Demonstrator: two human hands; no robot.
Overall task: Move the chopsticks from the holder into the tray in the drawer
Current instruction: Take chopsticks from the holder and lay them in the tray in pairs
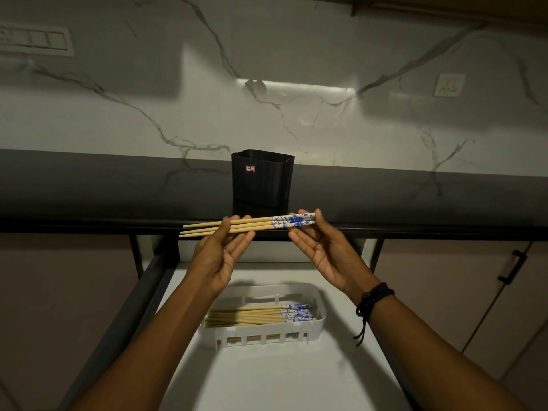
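Observation:
I hold a small bundle of wooden chopsticks (261, 224) with blue-and-white patterned ends level in front of the counter edge. My left hand (221, 253) pinches the plain tips' side, and my right hand (320, 247) grips the patterned ends. The black ribbed holder (262, 178) stands on the dark counter just behind them; I cannot see inside it. Below, in the open drawer, a white slotted tray (318, 307) holds several more chopsticks (255, 315) lying flat with patterned ends to the right.
The open drawer (281, 375) has a white floor and dark side rails. The dark countertop (118, 191) runs across, backed by a marble wall with sockets (449, 84). A cabinet door with a black handle (511, 266) is at right.

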